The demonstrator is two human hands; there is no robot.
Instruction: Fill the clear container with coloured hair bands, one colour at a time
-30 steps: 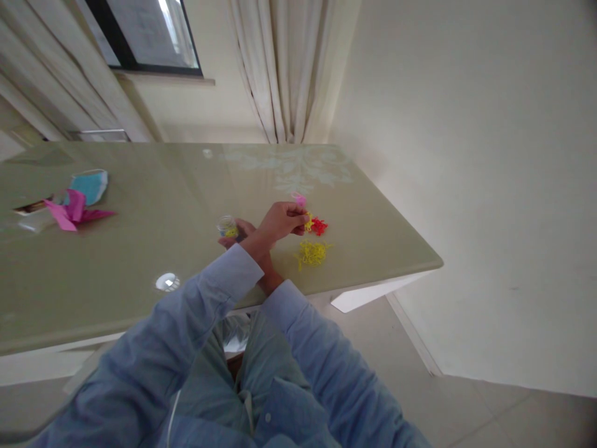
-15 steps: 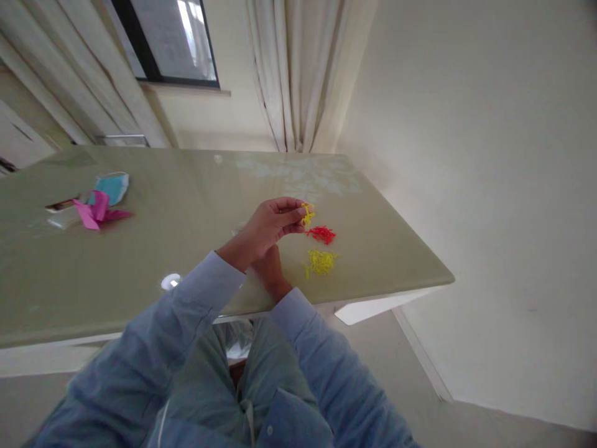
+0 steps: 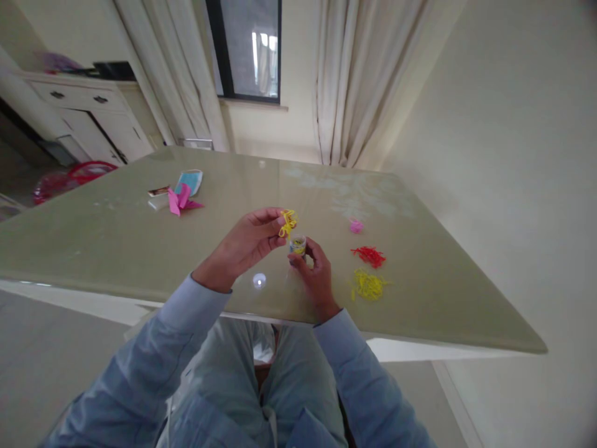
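Observation:
My left hand pinches a small bunch of yellow strands between thumb and fingers. Just below and to the right of the bunch, my right hand grips a small clear jar, its mouth facing up, with yellow bits inside. To the right on the table lie three loose piles: a small pink one farthest away, a red one in the middle and a yellow one nearest the front edge.
The glossy green table has a pink folded paper and a blue mask at its far left, beside a small packet. A round bright spot shows left of my right wrist. Curtains and a wall stand beyond.
The view has swung left. My left hand has moved with its yellow strands from beside the piles to above the jar. The jar and the pink pile, hidden before, now show.

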